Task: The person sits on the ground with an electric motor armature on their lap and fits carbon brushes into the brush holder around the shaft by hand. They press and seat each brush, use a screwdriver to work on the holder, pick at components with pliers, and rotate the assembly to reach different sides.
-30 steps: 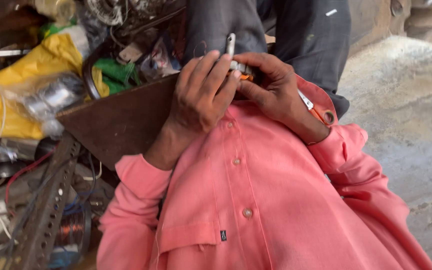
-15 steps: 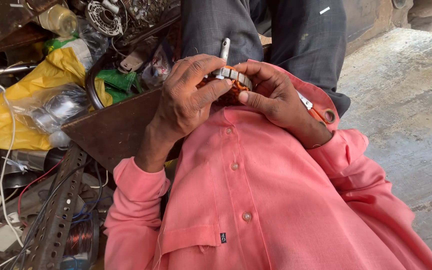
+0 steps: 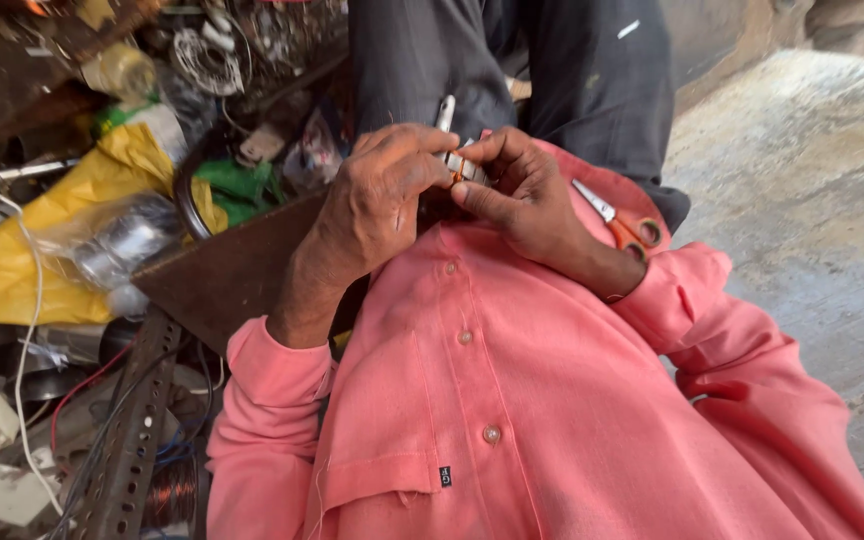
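A small white part [image 3: 449, 135] with an orange bit sits above the pink shirt [image 3: 512, 390], pinched between both hands. The left hand [image 3: 377, 200] closes its fingertips on it from the left; the right hand [image 3: 517, 190] grips it from the right. Orange scissors [image 3: 624, 225] lie just right of the right hand. A yellow bag [image 3: 22, 250] lies far left.
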### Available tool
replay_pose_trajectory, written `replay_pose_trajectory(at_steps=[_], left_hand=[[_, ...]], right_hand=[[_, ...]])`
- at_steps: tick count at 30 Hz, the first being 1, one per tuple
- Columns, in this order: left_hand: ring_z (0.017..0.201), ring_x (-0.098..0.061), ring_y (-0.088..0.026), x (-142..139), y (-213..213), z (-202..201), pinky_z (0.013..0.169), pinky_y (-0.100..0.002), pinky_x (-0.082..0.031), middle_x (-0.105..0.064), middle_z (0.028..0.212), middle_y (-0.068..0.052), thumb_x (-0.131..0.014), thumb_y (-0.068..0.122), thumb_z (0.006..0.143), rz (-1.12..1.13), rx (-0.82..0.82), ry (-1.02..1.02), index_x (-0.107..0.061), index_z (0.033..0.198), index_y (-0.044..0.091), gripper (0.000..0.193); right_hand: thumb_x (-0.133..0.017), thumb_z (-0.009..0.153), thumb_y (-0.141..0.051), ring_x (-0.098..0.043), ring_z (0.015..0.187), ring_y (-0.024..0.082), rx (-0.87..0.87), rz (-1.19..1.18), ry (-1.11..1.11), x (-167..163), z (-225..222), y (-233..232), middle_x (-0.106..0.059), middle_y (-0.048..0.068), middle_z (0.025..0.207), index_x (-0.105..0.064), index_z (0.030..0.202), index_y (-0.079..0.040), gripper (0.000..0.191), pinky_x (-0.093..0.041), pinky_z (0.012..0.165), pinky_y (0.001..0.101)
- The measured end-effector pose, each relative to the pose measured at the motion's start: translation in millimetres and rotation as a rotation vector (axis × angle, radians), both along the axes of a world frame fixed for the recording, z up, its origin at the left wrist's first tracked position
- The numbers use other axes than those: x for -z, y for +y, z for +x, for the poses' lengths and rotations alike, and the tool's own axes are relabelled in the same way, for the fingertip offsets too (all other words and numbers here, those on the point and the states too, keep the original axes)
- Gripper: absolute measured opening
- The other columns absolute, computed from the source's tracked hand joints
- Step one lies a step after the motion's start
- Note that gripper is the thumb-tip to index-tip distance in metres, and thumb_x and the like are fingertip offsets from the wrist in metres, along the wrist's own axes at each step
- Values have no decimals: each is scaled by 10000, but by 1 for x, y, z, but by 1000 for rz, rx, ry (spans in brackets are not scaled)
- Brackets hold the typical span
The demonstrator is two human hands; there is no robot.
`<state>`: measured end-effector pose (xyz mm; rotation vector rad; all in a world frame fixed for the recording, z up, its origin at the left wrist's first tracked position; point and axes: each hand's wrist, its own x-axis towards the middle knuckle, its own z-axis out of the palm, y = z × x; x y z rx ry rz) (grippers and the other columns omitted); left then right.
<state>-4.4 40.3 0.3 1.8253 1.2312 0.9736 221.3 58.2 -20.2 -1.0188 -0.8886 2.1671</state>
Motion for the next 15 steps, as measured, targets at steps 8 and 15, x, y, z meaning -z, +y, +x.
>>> replay_pose_trajectory(at_steps=[8,15], left_hand=[[1126,-686,-348,-26,-9,10,990,-441,-548,-684,1198,-158,-666,-52,912,60,-199,-70,-704,1043,41,165],[1027,-722,-299,-62,31,-40,915,-381,-589,-701,1152,-167,-722,-22,840,-48,-250,-112,-671,1073,49,248]], right_hand=[[-693,953,11,-696,1018,131,-167,1,-55,-4,7,27,-697,87,1137,-597,1188,5,254,-601,918,311],[-715,925,0,-692,967,167,-325,-41,20,4,-7,58,-723,93,1087,-619,1196,40,291,-587,856,349]])
